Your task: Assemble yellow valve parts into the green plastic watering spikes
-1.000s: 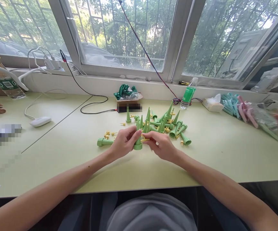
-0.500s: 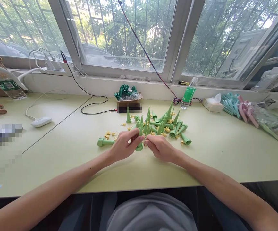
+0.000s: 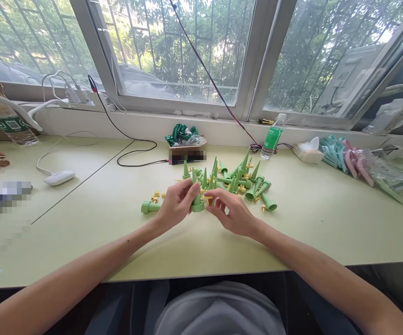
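Upright in my left hand [image 3: 176, 202] is a green plant watering spike [image 3: 197, 204], its wide collar at the bottom, gripped between thumb and fingers. My right hand [image 3: 234, 211] is just to its right, with a small yellow valve [image 3: 207, 198] between the tips of thumb and forefinger. That valve is at the side of the spike; whether the two are joined, I cannot tell. Behind both hands spreads a pile of green spikes [image 3: 257, 188], some standing point up and others lying. Small yellow valves [image 3: 155, 194] are scattered among them, and another spike [image 3: 149, 207] lies by my left wrist.
Beyond the pile stands a small cardboard box [image 3: 187, 148] with green plastic in it. A water bottle [image 3: 273, 137], a tissue pack [image 3: 307, 151] and bagged pieces [image 3: 389, 174] line the back right. A white mouse [image 3: 59, 177] and a black cable [image 3: 136, 164] lie leftward.
My left hand has shifted slightly left and up with the spike. My right fingers have spread from a closed grip, and the yellow valve now shows at their tips.
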A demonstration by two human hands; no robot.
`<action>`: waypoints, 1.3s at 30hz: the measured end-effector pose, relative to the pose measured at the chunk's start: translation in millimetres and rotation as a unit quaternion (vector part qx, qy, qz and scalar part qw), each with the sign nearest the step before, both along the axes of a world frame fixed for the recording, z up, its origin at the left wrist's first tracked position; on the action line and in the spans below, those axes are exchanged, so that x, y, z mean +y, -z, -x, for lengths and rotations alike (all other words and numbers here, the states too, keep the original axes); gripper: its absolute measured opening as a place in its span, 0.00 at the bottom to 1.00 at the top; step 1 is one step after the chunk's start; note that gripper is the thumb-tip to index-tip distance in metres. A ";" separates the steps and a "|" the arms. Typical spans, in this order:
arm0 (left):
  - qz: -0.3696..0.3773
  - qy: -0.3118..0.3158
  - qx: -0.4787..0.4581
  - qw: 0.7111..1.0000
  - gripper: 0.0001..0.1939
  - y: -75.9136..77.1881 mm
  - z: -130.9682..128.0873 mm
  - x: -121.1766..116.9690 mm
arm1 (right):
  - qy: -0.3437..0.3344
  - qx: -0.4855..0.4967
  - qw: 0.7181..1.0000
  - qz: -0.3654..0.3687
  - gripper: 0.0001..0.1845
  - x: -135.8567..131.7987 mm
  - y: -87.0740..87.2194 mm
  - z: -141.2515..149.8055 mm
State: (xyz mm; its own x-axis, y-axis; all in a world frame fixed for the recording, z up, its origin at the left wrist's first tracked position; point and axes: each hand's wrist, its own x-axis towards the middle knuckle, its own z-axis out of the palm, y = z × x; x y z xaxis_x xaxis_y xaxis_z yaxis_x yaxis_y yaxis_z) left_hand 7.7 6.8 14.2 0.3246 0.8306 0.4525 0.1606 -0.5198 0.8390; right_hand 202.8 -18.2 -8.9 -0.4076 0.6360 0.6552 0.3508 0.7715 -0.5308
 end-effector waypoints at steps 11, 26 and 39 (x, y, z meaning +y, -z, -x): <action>0.044 0.030 -0.001 0.999 0.23 3.8 1.1 3.8 | -0.005 -0.005 1.000 -0.029 0.08 1.6 2.4 -2.5; -0.183 0.023 0.108 0.977 0.22 8.0 -0.1 3.1 | 0.003 -0.068 0.997 0.022 0.17 -0.5 -0.4 -3.6; -0.160 0.042 0.088 0.982 0.22 5.7 -0.9 0.7 | 0.039 -0.027 0.997 0.064 0.14 -2.0 -0.1 -0.5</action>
